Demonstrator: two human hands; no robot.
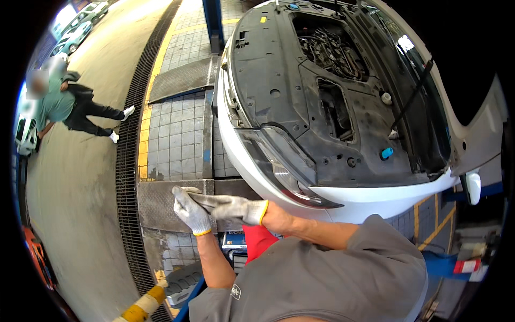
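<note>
Both hands wear whitish knitted work gloves with yellow cuff edges, soiled grey in places. They meet in front of me, left of the car's front corner. My left hand (191,212) is bent at the fingers, closed about the finger end of the right glove. My right hand (238,209) reaches across from the right with fingers stretched out flat, its glove greyer. Where the two gloves overlap, some fingertips are hidden. Beyond them stands a white car (370,198) with its hood up, showing a black engine bay cover (279,91) and a headlight (284,174).
A blue lift post (213,24) stands beyond the car's front. Metal ramp plates (179,80) and a floor grating (129,161) lie to the left. A person in green (59,99) walks past there. A yellow-and-white striped bar (142,305) is at lower left.
</note>
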